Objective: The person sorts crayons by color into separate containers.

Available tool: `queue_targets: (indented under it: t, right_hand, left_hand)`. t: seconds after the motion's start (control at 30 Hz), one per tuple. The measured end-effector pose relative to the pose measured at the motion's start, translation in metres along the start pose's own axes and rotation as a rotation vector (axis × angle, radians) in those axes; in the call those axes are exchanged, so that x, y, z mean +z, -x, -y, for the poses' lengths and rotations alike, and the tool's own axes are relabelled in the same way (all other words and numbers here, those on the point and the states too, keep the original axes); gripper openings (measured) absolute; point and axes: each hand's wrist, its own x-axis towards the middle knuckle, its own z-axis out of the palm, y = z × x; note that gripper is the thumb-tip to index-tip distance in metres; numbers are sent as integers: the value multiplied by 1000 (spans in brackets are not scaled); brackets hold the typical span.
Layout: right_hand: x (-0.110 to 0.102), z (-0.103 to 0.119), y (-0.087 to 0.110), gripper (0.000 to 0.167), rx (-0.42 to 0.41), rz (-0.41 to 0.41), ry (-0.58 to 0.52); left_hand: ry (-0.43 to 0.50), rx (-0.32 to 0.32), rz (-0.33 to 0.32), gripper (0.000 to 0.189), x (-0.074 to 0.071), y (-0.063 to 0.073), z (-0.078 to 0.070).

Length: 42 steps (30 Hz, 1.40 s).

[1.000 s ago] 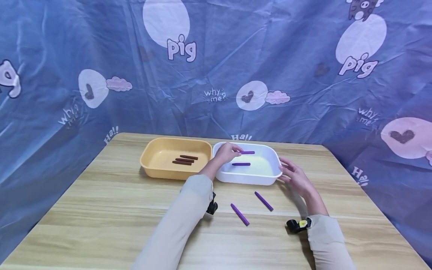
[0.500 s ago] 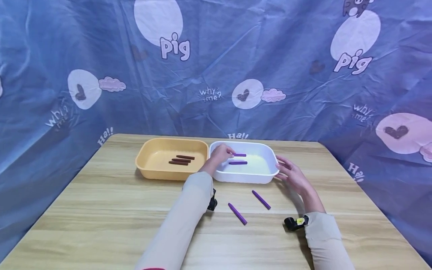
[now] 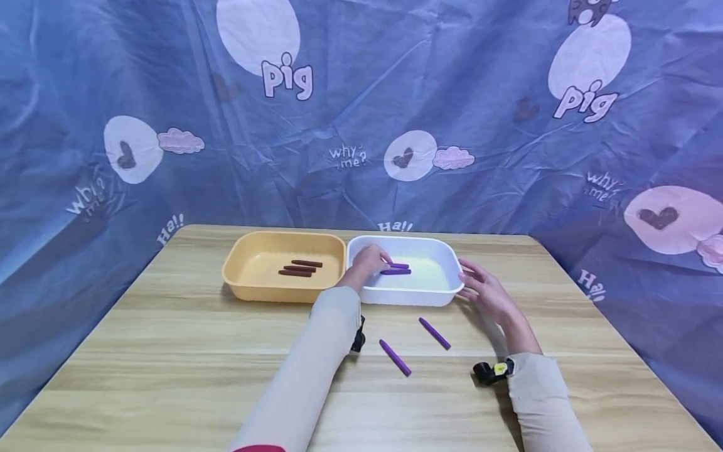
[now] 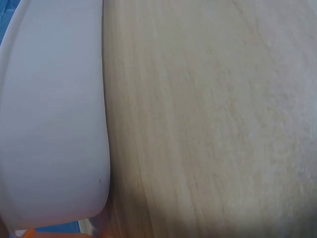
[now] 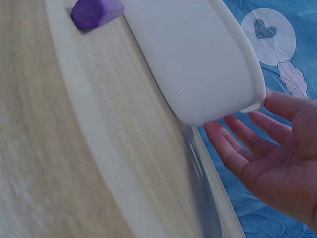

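Note:
My left hand (image 3: 369, 260) reaches into the white bin (image 3: 418, 297) and pinches the left end of a purple crayon (image 3: 400, 265). Just in front of that crayon, a second purple crayon (image 3: 396, 272) lies on the bin's floor, nearly parallel. At the bin's right end my right hand (image 3: 490, 294) touches the rim and outer wall with loosely spread fingers. The right wrist view shows this hand (image 5: 282, 158) with its thumb at the rim and fingertips against the wall. The left wrist view has the bin's outer side (image 4: 54, 114), but the left fingers are hidden there.
A yellow bin (image 3: 282, 293) holding several brown crayons (image 3: 299, 269) stands against the white bin's left end. Two purple crayons, one nearer (image 3: 395, 358) and one farther right (image 3: 434, 333), lie on the wooden table (image 3: 169, 376) in front. A blue printed cloth (image 3: 339, 94) hangs behind.
My left hand has brought its purple crayon forward, close to the other one in the white bin. The right hand has stayed at the bin's end. The head view has shifted slightly.

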Motion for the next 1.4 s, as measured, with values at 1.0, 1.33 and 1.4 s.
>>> queue_targets:
  t: [1.0, 1.33, 1.4]
  right_hand:
    - [3, -1, 0, 58, 14, -2, 21]
    - [3, 0, 0, 58, 18, 1, 25]
    - [3, 0, 0, 59, 15, 1, 22]
  left_hand:
    - [35, 175, -21, 17, -34, 30, -22]
    - [76, 314, 12, 17, -49, 81, -22]
    - [88, 331, 20, 16, -49, 91, -21]
